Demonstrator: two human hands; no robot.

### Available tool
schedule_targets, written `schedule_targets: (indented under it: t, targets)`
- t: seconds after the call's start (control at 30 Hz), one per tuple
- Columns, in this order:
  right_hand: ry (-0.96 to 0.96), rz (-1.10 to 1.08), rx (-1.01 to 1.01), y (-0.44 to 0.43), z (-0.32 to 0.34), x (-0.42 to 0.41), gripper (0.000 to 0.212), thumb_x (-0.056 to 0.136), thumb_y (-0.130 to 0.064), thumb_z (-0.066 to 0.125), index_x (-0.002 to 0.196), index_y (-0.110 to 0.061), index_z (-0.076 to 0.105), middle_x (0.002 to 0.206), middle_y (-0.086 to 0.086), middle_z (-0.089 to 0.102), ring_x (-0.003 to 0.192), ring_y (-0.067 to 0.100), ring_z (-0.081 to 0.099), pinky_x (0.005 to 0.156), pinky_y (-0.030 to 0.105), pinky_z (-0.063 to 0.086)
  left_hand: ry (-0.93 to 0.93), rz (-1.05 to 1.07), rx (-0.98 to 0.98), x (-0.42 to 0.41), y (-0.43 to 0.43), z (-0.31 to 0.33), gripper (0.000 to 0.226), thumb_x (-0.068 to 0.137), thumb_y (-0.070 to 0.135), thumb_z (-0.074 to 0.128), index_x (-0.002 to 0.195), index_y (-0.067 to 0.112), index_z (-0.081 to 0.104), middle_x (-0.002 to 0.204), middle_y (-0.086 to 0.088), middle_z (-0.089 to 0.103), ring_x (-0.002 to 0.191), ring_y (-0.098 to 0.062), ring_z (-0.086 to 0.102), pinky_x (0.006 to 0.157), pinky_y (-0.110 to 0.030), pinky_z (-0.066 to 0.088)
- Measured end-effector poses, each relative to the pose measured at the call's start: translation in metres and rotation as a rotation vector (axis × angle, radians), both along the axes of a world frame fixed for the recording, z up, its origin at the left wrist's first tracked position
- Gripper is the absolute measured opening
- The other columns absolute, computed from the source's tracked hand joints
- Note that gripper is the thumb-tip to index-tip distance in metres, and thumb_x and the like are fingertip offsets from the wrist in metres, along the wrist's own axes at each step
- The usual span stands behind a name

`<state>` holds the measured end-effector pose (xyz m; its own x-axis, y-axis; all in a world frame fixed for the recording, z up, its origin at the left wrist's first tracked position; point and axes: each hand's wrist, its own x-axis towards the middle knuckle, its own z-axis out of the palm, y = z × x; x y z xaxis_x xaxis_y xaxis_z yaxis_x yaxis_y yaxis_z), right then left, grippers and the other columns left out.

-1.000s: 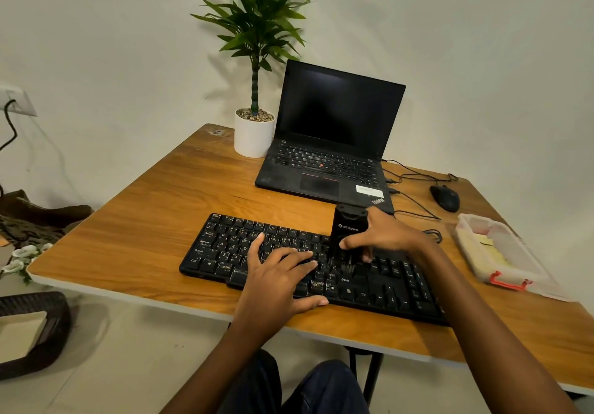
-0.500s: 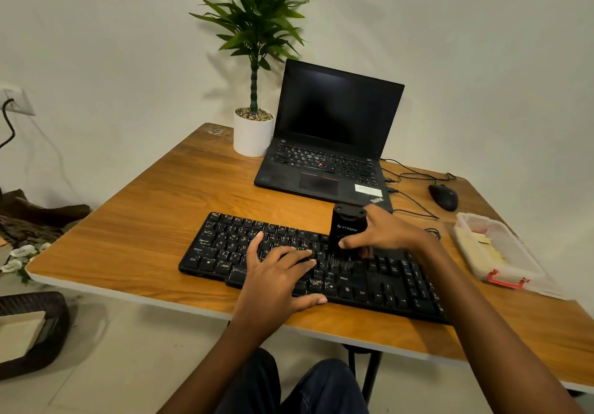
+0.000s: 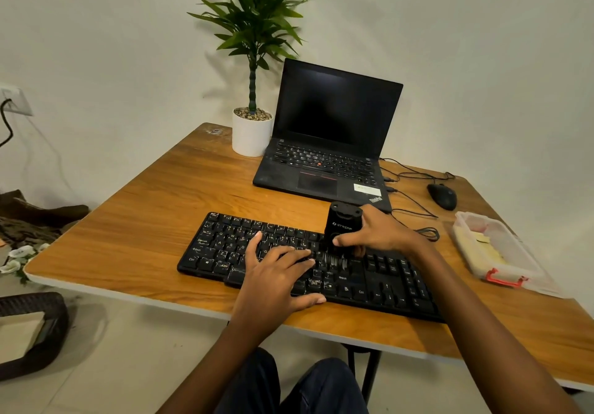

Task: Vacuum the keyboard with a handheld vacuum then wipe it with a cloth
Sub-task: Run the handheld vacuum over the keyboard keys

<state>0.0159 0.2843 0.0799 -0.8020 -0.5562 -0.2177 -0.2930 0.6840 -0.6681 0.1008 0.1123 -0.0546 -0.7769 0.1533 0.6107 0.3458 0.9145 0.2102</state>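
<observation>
A black keyboard (image 3: pixel 225 249) lies across the near half of the wooden table (image 3: pixel 144 220). My right hand (image 3: pixel 382 233) grips a small black handheld vacuum (image 3: pixel 342 224), which stands upright with its brush nozzle pressed on the keys right of the keyboard's middle. My left hand (image 3: pixel 276 281) rests flat on the middle keys with fingers spread, thumb at the front edge, holding nothing. No cloth shows clearly; a yellow item lies inside the plastic box.
An open black laptop (image 3: pixel 328 143) stands behind the keyboard, with a white potted plant (image 3: pixel 252 130) to its left. A black mouse (image 3: pixel 443 195) and cables lie at the back right. A clear plastic box with red latch (image 3: pixel 495 253) sits at the right.
The vacuum and my right hand have shifted only slightly over the keys. My left hand stays pressed on the keyboard. The camera view has drifted a little.
</observation>
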Motion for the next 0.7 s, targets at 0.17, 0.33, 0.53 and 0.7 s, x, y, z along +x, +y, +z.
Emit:
schedule_targets:
  t: [0.17,0.33,0.53,0.7]
  targets:
    - [-0.018,0.010,-0.009,-0.001,-0.002,-0.003,0.016,0.080,-0.012,0.069,0.084,-0.011,0.054,0.066,0.005,0.065,0.050,0.012,0.059,0.048,0.020,0.049,0.008,-0.003,0.006,0.001,0.000,0.000,0.061,0.076,0.075,0.043,0.104,0.029,0.071,0.112,0.015,0.066,0.105,-0.008,0.060,0.109,-0.055,0.014]
    - [-0.012,-0.015,-0.025,-0.001,-0.009,-0.005,0.017,0.080,-0.012,0.069,0.088,-0.012,0.055,0.068,0.008,0.066,0.046,0.014,0.058,0.047,0.023,0.050,0.012,-0.004,0.016,0.000,0.000,0.001,0.060,0.075,0.074,0.043,0.103,0.029,0.071,0.111,0.015,0.066,0.104,-0.009,0.061,0.109,-0.054,0.012]
    - [0.106,-0.213,-0.132,0.000,-0.028,-0.006,0.021,0.078,-0.013,0.068,0.097,-0.011,0.058,0.087,0.009,0.068,0.062,0.026,0.065,0.044,0.026,0.048,-0.004,-0.003,0.015,0.001,0.000,0.002,0.061,0.075,0.075,0.042,0.104,0.029,0.071,0.112,0.015,0.066,0.104,-0.008,0.061,0.109,-0.054,0.012]
    - [0.113,-0.618,-0.715,0.009,-0.039,0.010,0.010,0.080,-0.009,0.066,0.085,-0.015,0.061,0.082,0.015,0.069,0.052,0.026,0.057,0.035,0.021,0.040,-0.006,-0.002,0.023,0.001,0.000,0.002,0.061,0.074,0.075,0.042,0.103,0.030,0.071,0.111,0.016,0.066,0.103,-0.008,0.061,0.111,-0.051,0.007]
